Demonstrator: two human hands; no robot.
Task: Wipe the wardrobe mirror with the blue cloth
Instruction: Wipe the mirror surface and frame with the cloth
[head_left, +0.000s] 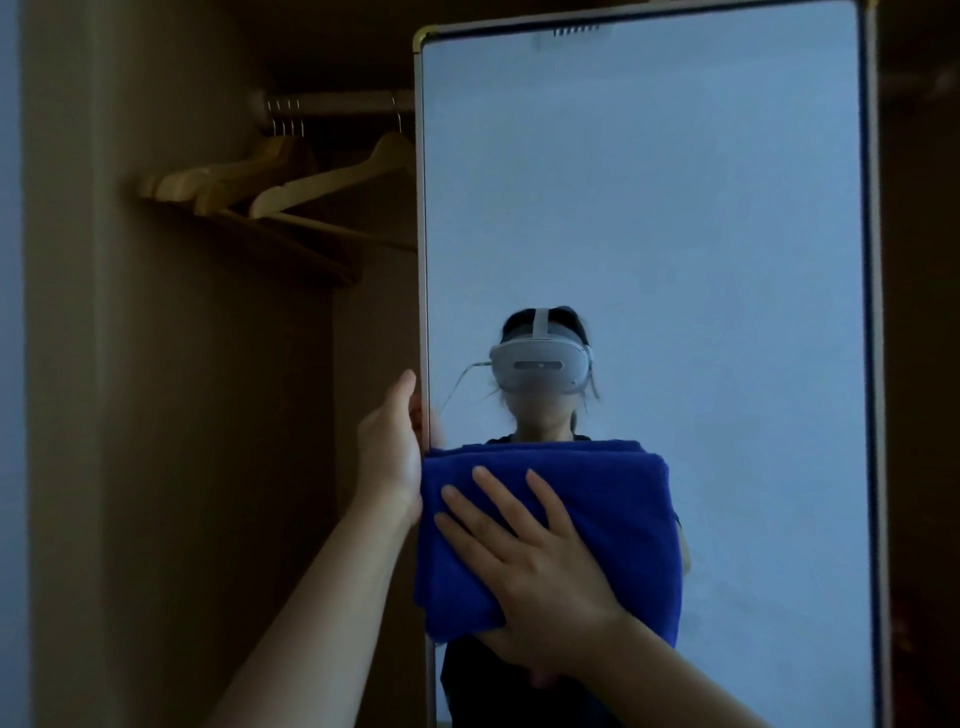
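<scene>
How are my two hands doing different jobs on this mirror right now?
The right hand lies flat with fingers spread, pressing the blue cloth against the mirror; the left hand touches no cloth and grips the mirror's left edge. The right hand shows its back to the camera; the left hand is turned side-on, thumb up. Both are bare and at about the same height, low on the mirror.

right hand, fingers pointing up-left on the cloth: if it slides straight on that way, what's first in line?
The right hand lies flat on the blue cloth, so it meets more cloth first. Past that come the mirror frame's left edge and the left hand gripping it, probably; depth is unclear.
</scene>
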